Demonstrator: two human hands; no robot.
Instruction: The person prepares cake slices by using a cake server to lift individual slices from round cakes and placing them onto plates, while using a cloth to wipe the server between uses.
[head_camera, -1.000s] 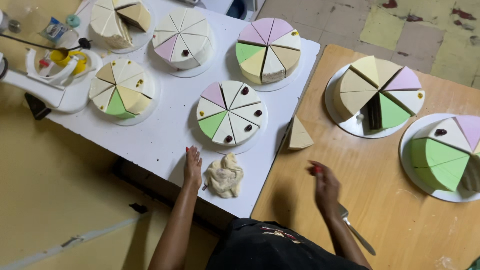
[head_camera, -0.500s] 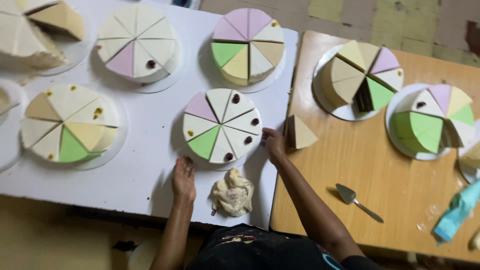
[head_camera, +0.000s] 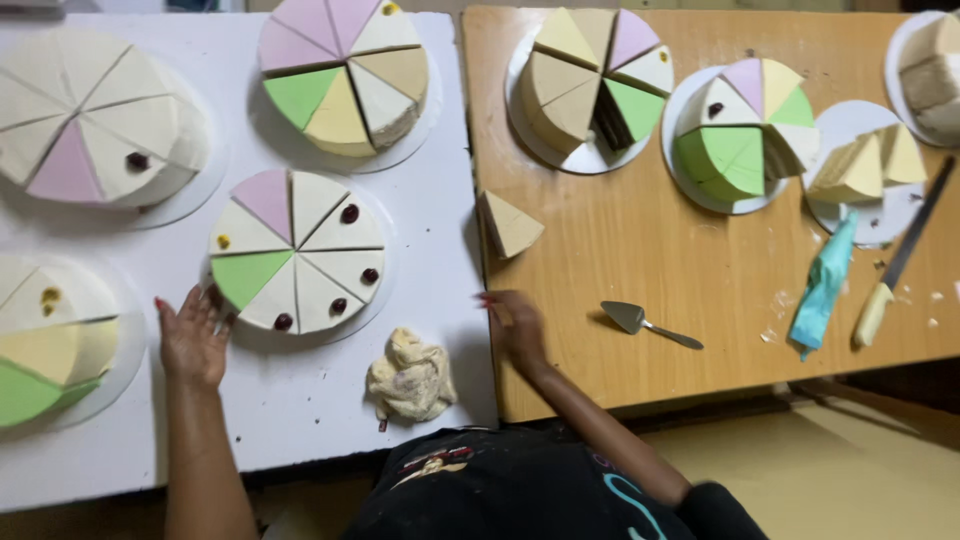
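Cake (head_camera: 297, 250) lies on the white table (head_camera: 440, 130), its near-left edge touching the spread left hand (head_camera: 190, 340); right hand (head_camera: 515, 325), blurred, grip unclear, rests right of it.

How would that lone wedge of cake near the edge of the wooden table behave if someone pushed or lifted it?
The lone wedge sits straight on the wooden table with no plate, so it would probably drag and smear rather than slide. It looks soft and frosted, so probably fragile under a pinch. Its narrow tip might crumble first.
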